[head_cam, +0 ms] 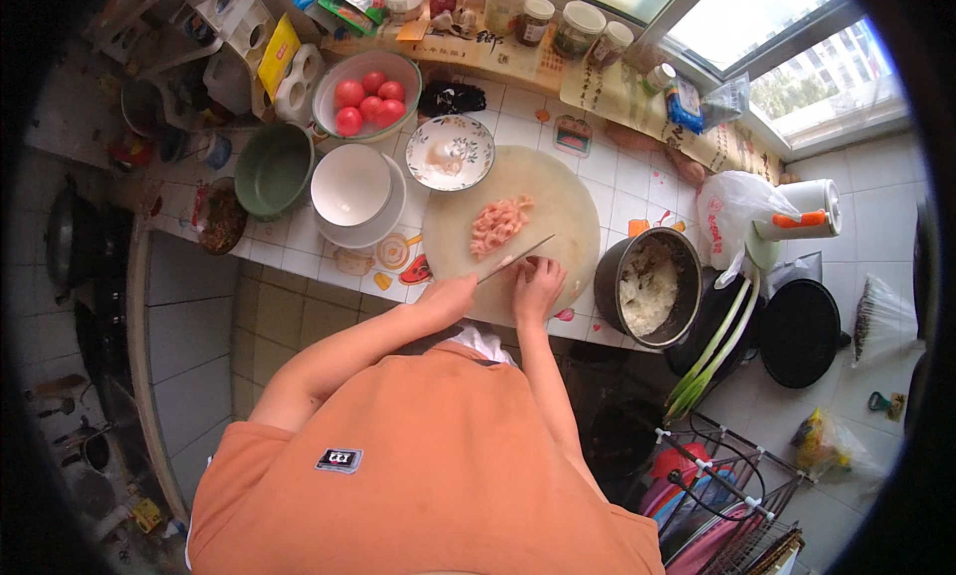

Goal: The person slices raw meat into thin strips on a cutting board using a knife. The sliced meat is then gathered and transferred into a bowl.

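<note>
My left hand (449,302) grips the handle of a kitchen knife (518,257), its blade slanting up and right over the round cutting board (556,190). Curled fingers of my right hand (539,285) rest on the board just right of the blade. What lies under those fingertips is mostly hidden. Beyond the knife sits a small heap of sliced pale pink raw meat (499,225). At the board's far left edge, a patterned plate (478,143) holds a little pale food that I cannot identify.
Left of the board stand stacked white bowls (351,184), a green basin (273,170) and an enamel basin (321,101) of tomatoes (371,106). To the right are a dark pot (609,295) of cooked rice (648,291), scallions (709,351) and a white plastic bag (717,216). Jars (579,28) line the windowsill.
</note>
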The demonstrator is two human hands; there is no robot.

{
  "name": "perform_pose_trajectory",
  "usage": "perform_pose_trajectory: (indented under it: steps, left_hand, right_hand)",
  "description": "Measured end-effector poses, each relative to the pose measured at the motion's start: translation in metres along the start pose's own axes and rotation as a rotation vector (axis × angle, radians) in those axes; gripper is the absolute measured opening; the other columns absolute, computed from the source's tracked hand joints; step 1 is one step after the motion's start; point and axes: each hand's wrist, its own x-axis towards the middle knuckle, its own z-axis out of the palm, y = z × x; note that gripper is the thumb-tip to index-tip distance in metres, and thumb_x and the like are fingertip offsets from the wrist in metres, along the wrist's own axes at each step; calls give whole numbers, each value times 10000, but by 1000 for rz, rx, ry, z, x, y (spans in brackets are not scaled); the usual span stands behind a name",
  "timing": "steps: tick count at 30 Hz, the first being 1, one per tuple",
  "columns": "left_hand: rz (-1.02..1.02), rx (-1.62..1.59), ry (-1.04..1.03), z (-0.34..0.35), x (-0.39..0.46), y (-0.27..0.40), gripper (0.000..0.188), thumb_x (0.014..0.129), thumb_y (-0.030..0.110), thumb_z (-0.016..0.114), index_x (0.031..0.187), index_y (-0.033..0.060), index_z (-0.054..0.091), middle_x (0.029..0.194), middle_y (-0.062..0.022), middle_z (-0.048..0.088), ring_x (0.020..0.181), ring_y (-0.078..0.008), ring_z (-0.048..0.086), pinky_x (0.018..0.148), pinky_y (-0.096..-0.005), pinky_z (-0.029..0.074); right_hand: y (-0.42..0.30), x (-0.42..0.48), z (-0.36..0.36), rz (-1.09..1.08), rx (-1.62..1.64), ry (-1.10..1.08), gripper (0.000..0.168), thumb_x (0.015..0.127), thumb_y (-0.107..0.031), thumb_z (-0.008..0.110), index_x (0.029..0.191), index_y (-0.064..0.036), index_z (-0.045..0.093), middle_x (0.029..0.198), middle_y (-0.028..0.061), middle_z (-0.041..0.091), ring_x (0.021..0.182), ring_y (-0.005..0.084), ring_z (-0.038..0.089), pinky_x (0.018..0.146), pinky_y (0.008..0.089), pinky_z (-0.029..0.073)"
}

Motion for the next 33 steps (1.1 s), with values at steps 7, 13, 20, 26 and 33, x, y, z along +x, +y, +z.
perform_pose_trajectory:
  steps: [7, 13, 20, 26, 33]
  left_hand:
    - [23, 3, 25, 9, 4, -6, 151, 908, 78, 501, 1005, -38, 492, 874, -295, 662, 869, -504, 637, 729, -586, 484]
    - [28, 15, 31, 17, 24, -7, 144, 912, 93, 519, 1000, -20, 506, 862, -284, 666, 858, -488, 645, 726, -567, 494]
    - [81, -62, 161, 18, 77, 16, 164, 900, 121, 543, 1016, 11, 580, 885, -289, 668, 865, -491, 647, 726, -557, 505]
    - [77, -624, 116, -13, 52, 8, 227, 967, 137, 568, 1141, -7, 540, 736, -129, 600, 515, -219, 567, 474, -363, 462]
    - [-20, -1428, -236, -65, 19, 6, 97, 1007, 121, 510, 1048, 93, 427, 714, 10, 446, 483, -58, 398, 419, -234, 360]
  right_hand:
    - [-19, -10, 4, -20, -80, -59, 247, 802, -189, 737, 965, -41, 625, 1004, 130, 620, 1012, 327, 553, 882, 451, 407]
    - [-15, -10, 15, 11, -124, -113, 282, 763, -195, 747, 974, -46, 632, 1019, 138, 623, 1030, 330, 556, 886, 463, 405]
    - [-8, -13, 18, 7, -167, -94, 299, 767, -182, 737, 1017, -61, 625, 1010, 103, 631, 1062, 316, 551, 917, 476, 390]
    - [-5, -14, 1, 47, 39, -74, 208, 854, -141, 644, 1045, -60, 631, 1014, 91, 649, 1045, 289, 557, 942, 452, 384]
    - [-13, 26, -35, 717, 1341, -343, 327, 863, -81, 525, 1171, -49, 630, 1108, 51, 656, 935, 161, 583, 884, 326, 456]
